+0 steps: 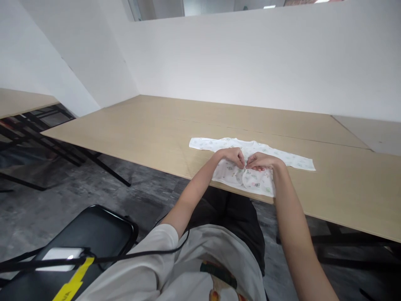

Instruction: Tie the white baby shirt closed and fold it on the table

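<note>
So both grips are pinched together on cloth here; the left grip [235, 157] has its fingertips clamped on the front edge of a small white printed shirt [259, 180], and the right grip [260, 160] is clamped just beside it, fingertips nearly meeting; whatever tiny thing sits between them, a snap or a tie maybe, is too small to make out. The shirt lies flat on the desk [150, 133] right under both grips; its neckline [243, 141] is just beyond them, one sleeve [200, 143] stretches out to their left and the other [300, 162] to their right; on the near side of the grips the front edge curves down to the hem, which lies close to the desk's near edge.

My read is that the step in hand is working the front closure; the next move probably calls for holding one edge steady with one grip while the other lines up the second edge and presses or pulls, without dragging the flat body out of shape.

Farther out, the wall [250, 62] rises past the desk; a black chair [103, 225] sits well to the left of the grips, nearer the person.
</note>
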Demonstrator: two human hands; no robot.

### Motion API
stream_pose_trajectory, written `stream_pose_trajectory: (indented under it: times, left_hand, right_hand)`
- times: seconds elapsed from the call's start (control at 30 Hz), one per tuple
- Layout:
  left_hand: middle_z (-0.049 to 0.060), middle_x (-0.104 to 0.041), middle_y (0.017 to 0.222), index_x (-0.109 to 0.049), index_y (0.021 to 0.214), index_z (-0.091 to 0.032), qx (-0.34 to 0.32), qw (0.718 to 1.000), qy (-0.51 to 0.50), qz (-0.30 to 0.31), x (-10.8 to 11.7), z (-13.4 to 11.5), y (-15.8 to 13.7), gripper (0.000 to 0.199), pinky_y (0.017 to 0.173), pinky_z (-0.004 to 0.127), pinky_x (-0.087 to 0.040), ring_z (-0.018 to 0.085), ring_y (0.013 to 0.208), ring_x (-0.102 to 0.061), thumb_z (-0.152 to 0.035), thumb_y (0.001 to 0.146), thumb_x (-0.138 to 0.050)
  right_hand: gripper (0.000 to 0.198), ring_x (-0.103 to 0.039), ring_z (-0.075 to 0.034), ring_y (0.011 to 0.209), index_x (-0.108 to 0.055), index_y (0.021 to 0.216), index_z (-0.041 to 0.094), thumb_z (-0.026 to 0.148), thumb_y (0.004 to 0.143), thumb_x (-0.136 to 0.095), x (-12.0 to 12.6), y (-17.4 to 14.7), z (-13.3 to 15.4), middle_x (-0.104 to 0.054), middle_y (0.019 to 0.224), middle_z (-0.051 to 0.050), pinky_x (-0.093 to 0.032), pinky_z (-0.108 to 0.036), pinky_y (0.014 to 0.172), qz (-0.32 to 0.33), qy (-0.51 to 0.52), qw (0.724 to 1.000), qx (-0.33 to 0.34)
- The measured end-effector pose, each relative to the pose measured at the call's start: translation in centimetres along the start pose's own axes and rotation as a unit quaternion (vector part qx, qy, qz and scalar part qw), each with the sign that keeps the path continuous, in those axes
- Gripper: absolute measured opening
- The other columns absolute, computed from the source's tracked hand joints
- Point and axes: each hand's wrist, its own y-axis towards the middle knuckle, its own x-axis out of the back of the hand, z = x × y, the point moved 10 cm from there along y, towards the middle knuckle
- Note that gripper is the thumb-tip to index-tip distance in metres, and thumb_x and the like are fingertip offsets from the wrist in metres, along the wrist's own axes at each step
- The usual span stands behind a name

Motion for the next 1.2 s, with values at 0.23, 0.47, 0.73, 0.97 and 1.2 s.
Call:
stream_pose_trajectory:
  times: [0.23, 0.47, 0.73, 0.97, 1.2]
  left_hand:
    - [0.002, -0.072, 0.073, -0.079, 0.078, -0.020, 0.001, 1.000, -0.011, 0.002, 0.0, 0.4, 0.2, 0.023, 0.058, 0.022, -0.042, 0.011, 0.060, -0.058, -0.033, 0.059, -0.076]
    - [0.001, -0.071, 0.072, -0.078, 0.077, -0.020, -0.001, 1.000, -0.018, 0.003, 0.0, 0.5, 0.2, 0.021, 0.059, 0.022, -0.042, 0.011, 0.060, -0.057, -0.033, 0.061, -0.074]
    - [-0.002, -0.061, 0.062, -0.075, 0.072, -0.017, -0.022, 0.999, -0.032, 0.000, 0.1, -0.5, -0.1, 0.020, 0.055, 0.024, -0.034, 0.009, 0.056, -0.049, -0.031, 0.058, -0.077]
    - [-0.006, -0.048, 0.059, -0.074, 0.077, -0.019, -0.080, 0.997, 0.005, -0.015, 0.2, -2.3, -0.2, 0.027, 0.056, 0.023, -0.029, 0.008, 0.057, -0.042, -0.030, 0.053, -0.080]
    - [-0.001, -0.066, 0.068, -0.078, 0.074, -0.022, -0.063, 0.997, 0.020, -0.047, 0.6, -1.5, 0.1, 0.020, 0.061, 0.023, -0.036, 0.009, 0.062, -0.052, -0.029, 0.056, -0.081]
  right_hand:
    - [0.029, -0.033, -0.004, 0.038, -0.064, 0.060, 0.015, 0.040, 0.061, -0.078, 0.0, -0.3, 0.3, -0.047, 0.046, 0.003, -0.027, -0.021, 0.037, 0.006, -0.012, 1.000, 0.013]
    - [0.023, -0.035, -0.005, 0.039, -0.068, 0.066, 0.014, 0.035, 0.061, -0.075, -0.2, 0.0, 0.6, -0.047, 0.046, 0.003, -0.029, -0.020, 0.038, 0.005, -0.009, 1.000, 0.025]
    - [0.019, -0.035, -0.006, 0.039, -0.067, 0.065, 0.015, 0.032, 0.060, -0.074, -0.4, -0.1, 0.9, -0.046, 0.045, 0.004, -0.028, -0.021, 0.039, 0.004, -0.010, 1.000, 0.024]
    - [0.024, -0.036, -0.005, 0.038, -0.055, 0.050, 0.017, 0.028, 0.058, -0.075, -0.4, -0.6, 1.5, -0.043, 0.041, 0.004, -0.027, -0.020, 0.038, -0.017, -0.004, 1.000, 0.016]
    - [0.019, -0.036, -0.005, 0.038, -0.059, 0.053, 0.015, 0.027, 0.060, -0.072, -0.6, -1.0, 1.8, -0.044, 0.042, 0.004, -0.026, -0.020, 0.038, -0.009, -0.008, 1.000, 0.015]
